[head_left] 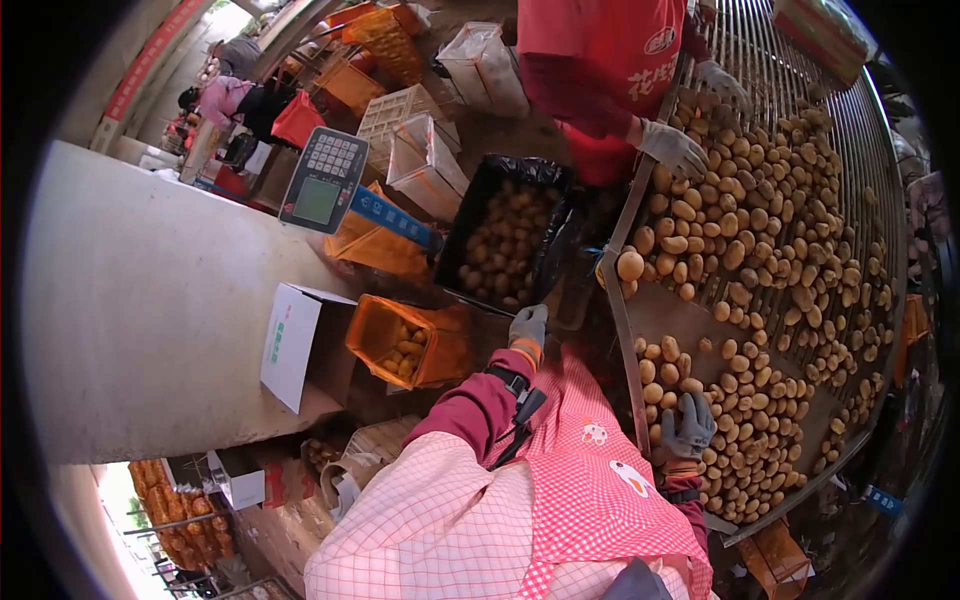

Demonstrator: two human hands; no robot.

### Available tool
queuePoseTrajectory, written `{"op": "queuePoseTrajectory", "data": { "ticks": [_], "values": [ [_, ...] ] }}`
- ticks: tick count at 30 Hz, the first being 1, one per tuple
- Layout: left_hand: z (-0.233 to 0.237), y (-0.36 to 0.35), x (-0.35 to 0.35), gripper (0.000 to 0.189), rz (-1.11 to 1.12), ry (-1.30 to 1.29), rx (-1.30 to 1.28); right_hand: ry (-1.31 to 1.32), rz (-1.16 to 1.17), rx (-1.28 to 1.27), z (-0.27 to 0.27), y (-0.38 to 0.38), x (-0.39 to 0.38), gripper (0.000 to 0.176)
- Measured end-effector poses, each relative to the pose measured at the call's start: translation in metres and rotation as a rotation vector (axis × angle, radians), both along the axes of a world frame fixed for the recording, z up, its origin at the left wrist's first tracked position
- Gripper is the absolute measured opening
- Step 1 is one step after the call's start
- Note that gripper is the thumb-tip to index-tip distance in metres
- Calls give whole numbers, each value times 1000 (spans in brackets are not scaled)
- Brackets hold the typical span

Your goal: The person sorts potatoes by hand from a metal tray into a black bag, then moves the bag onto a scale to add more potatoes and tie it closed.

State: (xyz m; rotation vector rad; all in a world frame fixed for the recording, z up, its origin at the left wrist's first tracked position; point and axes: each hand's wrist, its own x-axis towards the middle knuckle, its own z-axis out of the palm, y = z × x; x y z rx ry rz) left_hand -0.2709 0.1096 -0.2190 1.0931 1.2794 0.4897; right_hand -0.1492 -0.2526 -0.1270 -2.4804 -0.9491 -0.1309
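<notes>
- Left hand [528, 327], yours, gloved: centre of the frame, fingers curled at the near rim of the black-lined crate, perhaps to steady it; you cannot tell from here how firmly it grasps.
- Right hand [688, 430], yours, gloved: lower right, palm down among potatoes [733, 365], fingers loosely bent; whether one is grasped beneath, you cannot tell.
- Potatoes: spread loose across the right of the frame, on the counter [665, 312] at your right; its raised edge probably keeps them from rolling off.
- Black-lined crate [530, 170]: centre, just beside the counter, part-filled with potatoes; the liner likely shields them from the crate walls, and the spot suits your left arm's reach.
- Orange basket [450, 345]: left of your left hand, tipped sideways in the frame, some potatoes inside.
- Scale display [318, 200]: upper left, panel facing you, presumably for easy reading.
- White carton [290, 345]: left, beside the orange basket.
- Co-worker's hands [675, 150]: upper right, both gloved, at the potatoes across from you.
</notes>
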Motion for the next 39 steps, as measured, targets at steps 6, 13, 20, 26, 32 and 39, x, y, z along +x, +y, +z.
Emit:
{"op": "queuePoseTrajectory", "data": {
  "ticks": [6, 13, 20, 26, 32, 39],
  "values": [
    [-14, 1, -94, 29, -150, 325, -271, 23, -26, 170, 24, 41, 11, 37],
    [-123, 24, -234, 29, -347, 558, -259, 21, 165, 195, 30, 122, 13, 40],
    [-67, 45, -246, 34, -67, 332, -540, 55, 60, 25, 23, 207, 13, 63],
    [-47, 74, -254, 26, -16, 356, -524, 76, -22, -202, -2, 225, 9, 91],
    [3, 135, -182, 30, -110, 364, 188, 71, -14, -286, 3, 230, 9, 98],
    [8, 220, -66, 31, -392, 156, 380, 150, 38, -238, -8, 221, 21, 93]
  ]
}}
